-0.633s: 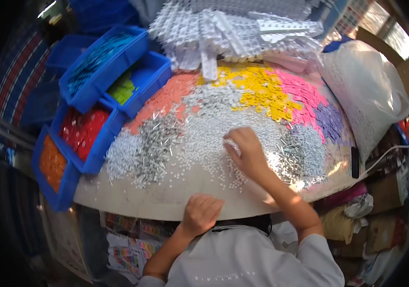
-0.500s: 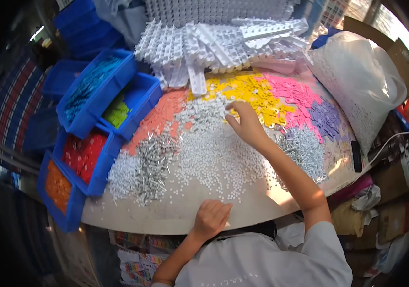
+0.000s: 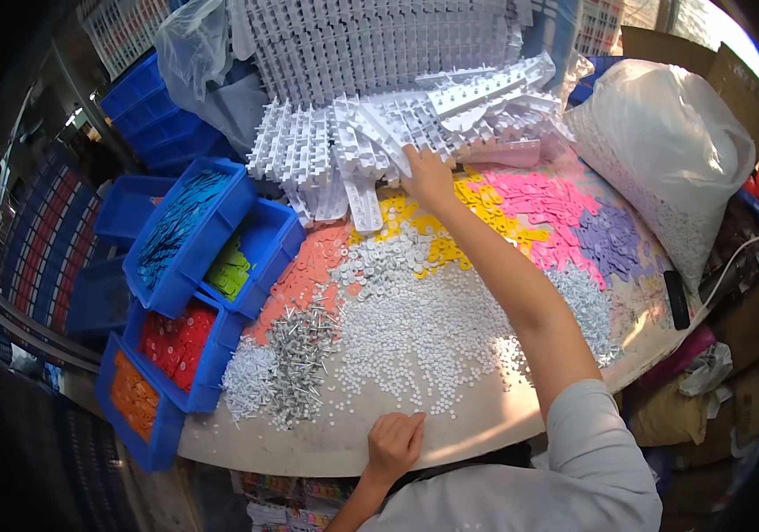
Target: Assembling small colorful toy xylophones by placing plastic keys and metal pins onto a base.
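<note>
My right hand (image 3: 430, 177) reaches to the far side of the table, its fingers closed at the lower end of a white plastic strip (image 3: 383, 133). That strip lies on a heap of similar studded white strips (image 3: 300, 146). Yellow flat pieces (image 3: 468, 188) spread beneath and beside the right wrist. Near the table's front edge rests my left hand (image 3: 395, 443), its fingers curled; whatever they may hold is hidden. Small white discs (image 3: 415, 341) are scattered just beyond it. Farther back lie white ring-like pieces (image 3: 388, 266).
Blue bins (image 3: 260, 279) with blue, green, red and orange pieces stand at the left. Silver pins (image 3: 300, 363), salmon pieces (image 3: 313, 266), pink pieces (image 3: 535, 208) and purple pieces (image 3: 608, 238) cover parts of the table. A full translucent bag (image 3: 663, 151) leans at the right beside a dark phone-like object (image 3: 676, 300).
My right hand has moved from above the white ring-like pieces, away from me, to the strip heap, and closed on a strip. My left hand stays curled near the front edge. The view has shifted.
</note>
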{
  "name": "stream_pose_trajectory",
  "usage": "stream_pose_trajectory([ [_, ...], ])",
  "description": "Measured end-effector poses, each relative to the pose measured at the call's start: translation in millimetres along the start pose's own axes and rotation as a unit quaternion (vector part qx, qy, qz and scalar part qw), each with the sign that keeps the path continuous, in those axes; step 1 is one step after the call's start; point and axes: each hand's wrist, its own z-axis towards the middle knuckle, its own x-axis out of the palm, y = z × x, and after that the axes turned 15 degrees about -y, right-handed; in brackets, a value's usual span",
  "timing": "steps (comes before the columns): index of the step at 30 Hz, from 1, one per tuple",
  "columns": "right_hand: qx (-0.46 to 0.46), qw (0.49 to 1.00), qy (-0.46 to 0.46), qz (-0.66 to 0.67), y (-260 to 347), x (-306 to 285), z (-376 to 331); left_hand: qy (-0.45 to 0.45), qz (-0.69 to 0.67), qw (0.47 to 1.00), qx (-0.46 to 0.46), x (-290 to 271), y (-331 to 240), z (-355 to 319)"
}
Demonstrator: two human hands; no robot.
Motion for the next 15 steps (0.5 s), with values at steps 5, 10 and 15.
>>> stream_pose_trajectory([
  [5, 0.117, 0.990, 0.068, 0.048, -3.4, -58.5, -18.7, -0.016, -0.005, 0.999, -0.049, -3.6, -5.4, 2.3],
  [10, 0.362, 0.825, 0.038, 0.433, 25.6, -139.8, -87.0, -0.090, -0.052, 0.981, -0.163, -0.4, -1.7, -1.0],
  [15, 0.388, 0.772, 0.163, 0.477, 102.6, -225.2, -225.3, -0.123, -0.287, 0.876, -0.368, 0.4, 4.6, 11.3],
])
